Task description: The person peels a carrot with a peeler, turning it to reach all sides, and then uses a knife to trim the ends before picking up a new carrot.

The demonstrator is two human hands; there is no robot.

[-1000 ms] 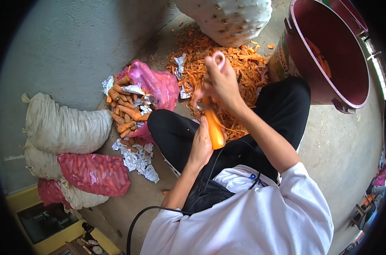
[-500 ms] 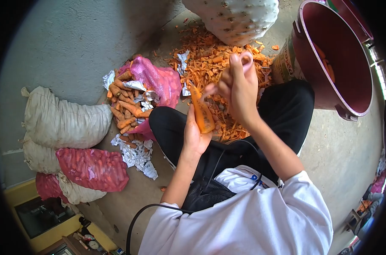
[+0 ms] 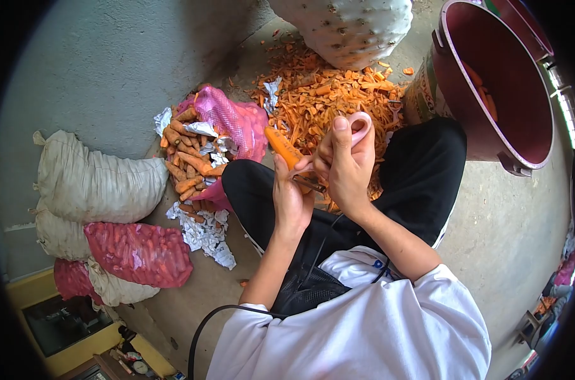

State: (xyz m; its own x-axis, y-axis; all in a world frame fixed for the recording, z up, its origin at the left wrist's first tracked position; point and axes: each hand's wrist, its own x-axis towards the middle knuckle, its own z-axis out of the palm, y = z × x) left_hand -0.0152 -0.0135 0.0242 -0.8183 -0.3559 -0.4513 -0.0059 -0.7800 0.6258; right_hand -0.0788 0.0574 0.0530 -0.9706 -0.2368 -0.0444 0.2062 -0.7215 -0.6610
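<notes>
A carrot (image 3: 282, 147) is gripped in my left hand (image 3: 291, 204), its far end pointing up and left. My right hand (image 3: 351, 166) is closed around a peeler (image 3: 310, 184) with a pink looped handle. The peeler's metal blade lies at the carrot's near end, close to my left fingers; whether it touches the skin is hard to tell. Beyond both hands spreads a heap of orange carrot peelings (image 3: 319, 92) on the floor. To the left, unpeeled carrots (image 3: 187, 166) spill from an open pink mesh sack (image 3: 227, 117).
A dark red bucket (image 3: 529, 142) with a few carrots (image 3: 482, 88) inside stands at right. A white knobbly bulk (image 3: 357, 31) sits behind the peelings. White sacks (image 3: 101, 174), a filled red mesh sack (image 3: 139, 254) and crumpled paper (image 3: 204, 235) lie at left.
My right hand has come down toward my body, bringing the peeler from beside the carrot's tip to its near end. The carrot has tilted further left in my left hand.
</notes>
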